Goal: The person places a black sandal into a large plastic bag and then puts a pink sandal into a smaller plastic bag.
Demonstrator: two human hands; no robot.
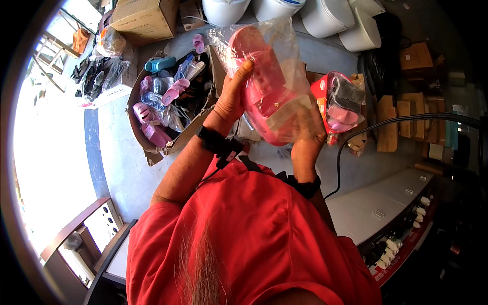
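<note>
Pink: a pair of pink sandals (pixel 259 84) sits inside a clear plastic bag (pixel 282 61), held up in front of the person's chest, above the grey floor (pixel 122 152).
Progress: judging by how things lie, the sandals are already inside the bag; the lower end of the bag, with a pale strip of tape (pixel 287 113) across it, is in the right hand and looks like the part being worked on. Whether that end is fully closed cannot be told.
Left hand (pixel 231 99): wrapped around the left side of the bag and the sandal within it, thumb raised along the plastic, fingers (pixel 247 66) curled behind; a firm grip, not loose.
Right hand (pixel 307 134): under the bag's lower right end, fingers closed against the plastic near the tape; the fingertips are partly veiled by the bag, so how tightly they pinch is hard to say.
Remaining: a torn cardboard box (pixel 152 147) to the left, on the floor, holds many loose sandals in pink, blue and dark colours, most not bagged singly as far as can be seen.
Nearby: a red-edged packet of sandals (pixel 338 104) lies just right of the held bag; white buckets (pixel 325 18) stand beyond.
</note>
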